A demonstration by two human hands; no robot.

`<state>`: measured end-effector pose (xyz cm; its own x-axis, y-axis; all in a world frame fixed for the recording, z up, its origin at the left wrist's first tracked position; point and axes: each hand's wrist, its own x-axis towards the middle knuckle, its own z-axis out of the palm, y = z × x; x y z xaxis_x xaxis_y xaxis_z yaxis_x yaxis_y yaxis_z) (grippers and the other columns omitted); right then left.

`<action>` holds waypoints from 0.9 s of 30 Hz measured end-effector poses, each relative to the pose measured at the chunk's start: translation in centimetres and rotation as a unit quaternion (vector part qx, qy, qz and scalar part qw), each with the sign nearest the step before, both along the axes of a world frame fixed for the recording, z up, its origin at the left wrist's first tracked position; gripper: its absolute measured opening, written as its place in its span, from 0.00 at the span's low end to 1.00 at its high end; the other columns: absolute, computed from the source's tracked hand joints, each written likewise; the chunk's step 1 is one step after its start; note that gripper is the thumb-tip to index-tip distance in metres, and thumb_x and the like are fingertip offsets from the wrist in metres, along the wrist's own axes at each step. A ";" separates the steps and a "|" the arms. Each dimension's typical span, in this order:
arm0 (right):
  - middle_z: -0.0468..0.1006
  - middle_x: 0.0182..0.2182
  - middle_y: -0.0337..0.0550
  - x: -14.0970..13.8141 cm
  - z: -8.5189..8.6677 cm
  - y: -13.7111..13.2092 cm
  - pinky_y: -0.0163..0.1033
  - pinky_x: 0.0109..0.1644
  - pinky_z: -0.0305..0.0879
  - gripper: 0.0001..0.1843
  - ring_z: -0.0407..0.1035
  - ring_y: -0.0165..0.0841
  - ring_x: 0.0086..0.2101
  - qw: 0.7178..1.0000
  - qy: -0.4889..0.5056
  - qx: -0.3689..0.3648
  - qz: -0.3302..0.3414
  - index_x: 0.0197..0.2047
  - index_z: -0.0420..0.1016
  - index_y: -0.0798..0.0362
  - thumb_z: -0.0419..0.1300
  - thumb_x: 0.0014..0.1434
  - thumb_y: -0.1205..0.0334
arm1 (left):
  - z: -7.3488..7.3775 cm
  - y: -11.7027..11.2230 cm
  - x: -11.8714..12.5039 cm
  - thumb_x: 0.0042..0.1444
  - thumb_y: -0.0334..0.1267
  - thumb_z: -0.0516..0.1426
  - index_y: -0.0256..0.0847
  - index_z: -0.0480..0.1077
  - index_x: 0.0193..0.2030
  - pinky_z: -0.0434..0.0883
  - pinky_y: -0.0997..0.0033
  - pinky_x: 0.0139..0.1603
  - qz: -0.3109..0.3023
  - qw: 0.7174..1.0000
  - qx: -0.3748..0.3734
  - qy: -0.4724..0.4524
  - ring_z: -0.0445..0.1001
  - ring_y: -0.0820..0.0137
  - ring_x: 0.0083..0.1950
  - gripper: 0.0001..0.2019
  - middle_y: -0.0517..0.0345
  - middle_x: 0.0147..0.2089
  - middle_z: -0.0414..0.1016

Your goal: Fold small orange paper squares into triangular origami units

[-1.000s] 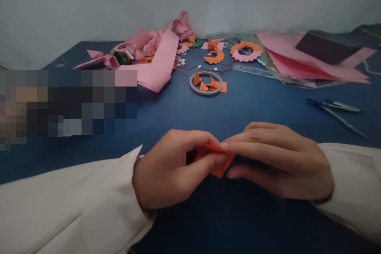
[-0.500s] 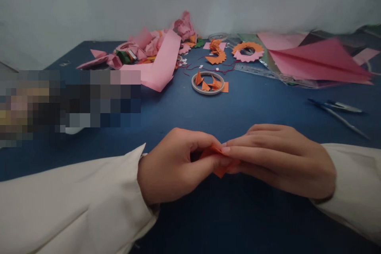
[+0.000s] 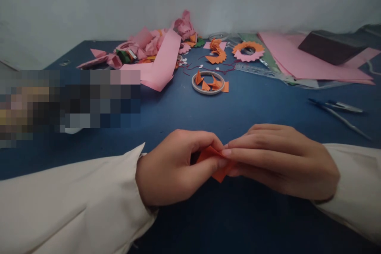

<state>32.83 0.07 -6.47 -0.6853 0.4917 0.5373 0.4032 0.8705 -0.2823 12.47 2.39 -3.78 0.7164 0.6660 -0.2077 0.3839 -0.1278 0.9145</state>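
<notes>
A small piece of orange paper (image 3: 219,174) is pinched between my two hands near the front of the blue table. My left hand (image 3: 175,170) grips it with thumb and curled forefinger. From the other side, my right hand (image 3: 285,158) presses its fingertips on the paper, fingers held together. Much of the paper is covered by the fingers, so its exact folds cannot be made out. Just beyond my hands lies a tape-like ring (image 3: 207,93) with several folded orange paper pieces (image 3: 205,86) inside it.
Crumpled pink paper (image 3: 149,45) is heaped at the back left. An orange-and-pink paper ring (image 3: 248,54) lies behind a clear ruler (image 3: 253,70). Pink sheets (image 3: 285,57) with a dark box (image 3: 330,47) are at the right, pens (image 3: 345,106) nearer. A blurred patch covers the left.
The raised pink sheet at the right has come down flat, uncovering the dark box. My hands barely shift, and slightly more of the orange paper shows between them.
</notes>
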 end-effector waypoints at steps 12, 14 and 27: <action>0.70 0.25 0.35 -0.8 0.3 -0.5 0.32 0.33 0.58 0.05 0.61 0.23 0.25 0.963 0.055 -0.257 -0.061 0.36 0.69 0.53 0.53 0.60 0.67 | -0.5 -0.3 -0.1 0.59 0.32 0.51 0.38 0.64 0.33 0.59 0.83 0.25 0.005 0.995 0.100 0.004 0.61 0.83 0.22 0.05 0.69 0.24 0.67; 0.71 0.25 0.35 -0.8 0.3 -0.4 0.32 0.33 0.58 0.06 0.62 0.24 0.26 0.961 0.057 -0.266 -0.059 0.37 0.69 0.53 0.51 0.61 0.68 | -0.5 -0.3 -0.1 0.60 0.34 0.51 0.38 0.65 0.32 0.58 0.82 0.24 0.003 0.994 0.110 0.021 0.61 0.82 0.22 0.06 0.68 0.23 0.66; 0.74 0.41 0.46 -0.5 -0.6 -0.9 0.35 0.43 0.65 0.15 0.69 0.29 0.40 0.995 0.009 -0.024 -0.099 0.50 0.65 0.56 0.56 0.59 0.69 | -0.4 0.1 0.1 0.54 0.37 0.54 0.36 0.68 0.29 0.61 0.79 0.24 0.049 0.999 -0.016 -0.001 0.66 0.77 0.25 0.07 0.61 0.26 0.70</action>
